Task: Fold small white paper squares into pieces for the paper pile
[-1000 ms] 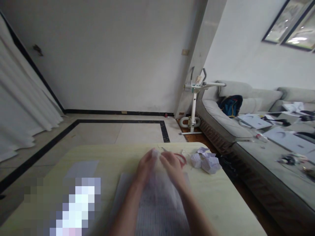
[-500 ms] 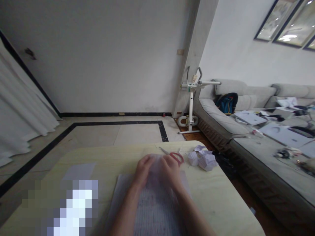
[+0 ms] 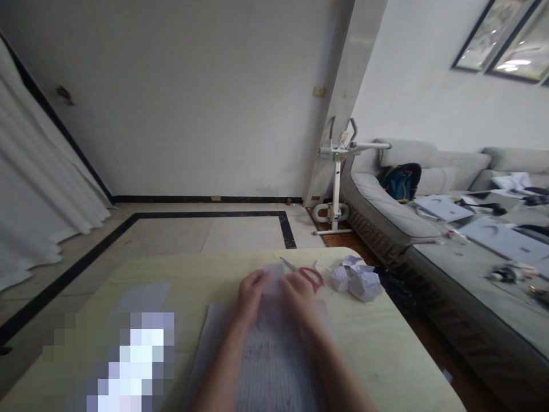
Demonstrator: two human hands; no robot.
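Note:
Both my hands meet over a lined white sheet of paper point(image 3: 274, 366) on the pale wooden table point(image 3: 197, 274). My left hand point(image 3: 250, 294) and my right hand point(image 3: 299, 293) pinch a small pale piece of paper point(image 3: 273, 280) between their fingertips, held just above the sheet's far end. The fingers of both are curled together around it. Red-handled scissors point(image 3: 309, 274) lie just beyond my right hand.
Several folded white paper shapes point(image 3: 358, 281) sit at the table's far right corner. A loose grey sheet point(image 3: 141, 296) lies to the left, above a blurred-out patch. Beyond the table are tiled floor, a white exercise bike point(image 3: 338, 171) and a grey sofa point(image 3: 398, 206) strewn with papers.
My hands have drawn closer together and a little nearer to me, with the small paper piece now pinched tighter between them. The view shifted slightly.

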